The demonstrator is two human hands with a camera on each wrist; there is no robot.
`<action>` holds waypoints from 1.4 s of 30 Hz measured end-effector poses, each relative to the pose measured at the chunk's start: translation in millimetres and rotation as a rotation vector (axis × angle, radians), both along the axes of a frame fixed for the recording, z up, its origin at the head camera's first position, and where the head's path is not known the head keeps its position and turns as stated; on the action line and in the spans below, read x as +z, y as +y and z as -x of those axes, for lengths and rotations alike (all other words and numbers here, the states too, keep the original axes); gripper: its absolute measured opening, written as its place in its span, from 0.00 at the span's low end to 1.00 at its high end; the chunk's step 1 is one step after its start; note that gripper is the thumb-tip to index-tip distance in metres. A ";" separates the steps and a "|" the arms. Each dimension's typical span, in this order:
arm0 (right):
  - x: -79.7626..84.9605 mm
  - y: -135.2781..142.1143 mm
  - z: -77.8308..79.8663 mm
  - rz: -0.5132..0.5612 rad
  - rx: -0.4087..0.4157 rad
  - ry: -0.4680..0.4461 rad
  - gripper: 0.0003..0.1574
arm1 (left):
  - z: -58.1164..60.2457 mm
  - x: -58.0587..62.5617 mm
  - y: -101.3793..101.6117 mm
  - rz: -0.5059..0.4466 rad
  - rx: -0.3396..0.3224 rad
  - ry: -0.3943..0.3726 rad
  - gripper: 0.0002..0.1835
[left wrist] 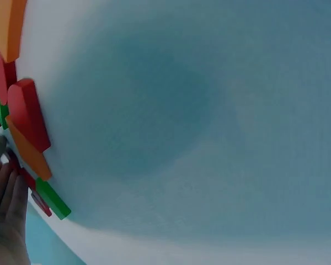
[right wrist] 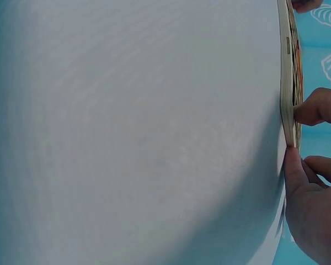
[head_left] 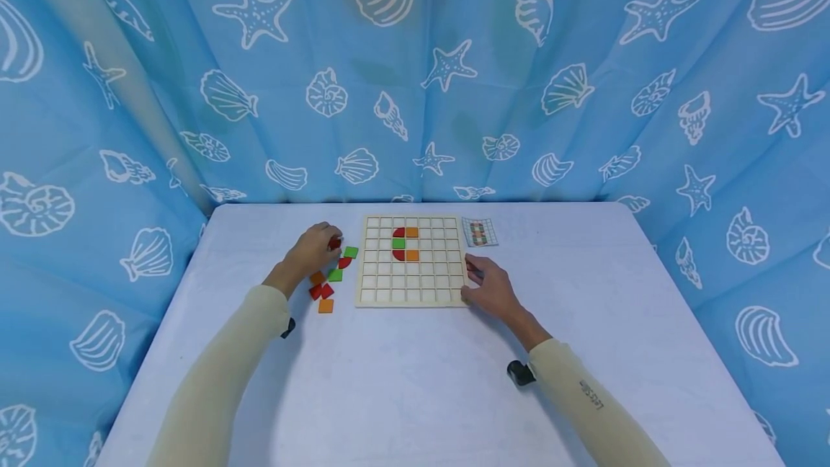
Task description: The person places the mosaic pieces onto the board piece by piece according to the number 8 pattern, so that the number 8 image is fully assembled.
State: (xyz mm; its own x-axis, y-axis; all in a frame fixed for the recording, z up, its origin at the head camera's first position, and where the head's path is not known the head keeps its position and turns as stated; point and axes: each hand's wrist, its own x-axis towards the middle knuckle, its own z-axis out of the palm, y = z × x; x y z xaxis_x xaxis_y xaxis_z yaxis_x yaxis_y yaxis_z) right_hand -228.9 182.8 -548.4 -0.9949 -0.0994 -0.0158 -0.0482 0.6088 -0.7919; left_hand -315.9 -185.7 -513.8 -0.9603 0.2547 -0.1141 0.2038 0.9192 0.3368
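Note:
A wooden grid board (head_left: 436,285) lies on the table, with a few red, orange and green tiles set in its upper middle squares. My right hand (head_left: 491,290) holds the board by its right edge near the lower corner. In the right wrist view the fingertips (right wrist: 303,115) press on the board's rim (right wrist: 287,83). Left of the board, my left hand (head_left: 314,251) reaches over the loose pieces and pinches a red tile (head_left: 334,243) between thumb and fingers. In the left wrist view the hand (left wrist: 8,221) shows only at the left edge.
Loose tiles lie left of the board: a green square (head_left: 351,252), a red quarter-round (head_left: 344,263), an orange square (head_left: 326,305) and several others. A small pattern card (head_left: 480,232) lies right of the board's top corner. Blue shell-printed curtain (head_left: 447,128) surrounds the white table (head_left: 402,380).

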 end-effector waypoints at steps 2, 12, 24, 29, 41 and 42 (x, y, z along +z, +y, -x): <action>0.3 0.0 -0.1 0.004 0.000 -0.003 0.45 | 0.2 -0.2 -0.3 -0.019 -0.002 -0.006 0.24; 5.6 2.9 1.3 0.004 0.007 0.005 0.44 | 8.0 5.6 6.1 -0.025 0.002 -0.041 0.25; 3.2 2.6 2.0 0.000 -0.004 -0.022 0.45 | 7.4 13.6 37.0 -0.081 -0.078 0.074 0.25; 0.5 2.6 1.4 0.003 0.004 -0.008 0.45 | 0.3 12.6 60.4 -0.122 -0.172 0.126 0.23; 1.2 -0.6 0.1 -0.003 -0.008 -0.010 0.45 | -9.7 -5.4 111.6 -0.184 -0.353 0.180 0.19; 1.0 -0.8 0.4 -0.006 -0.007 -0.010 0.45 | -10.2 -6.0 115.6 -0.187 -0.357 0.172 0.19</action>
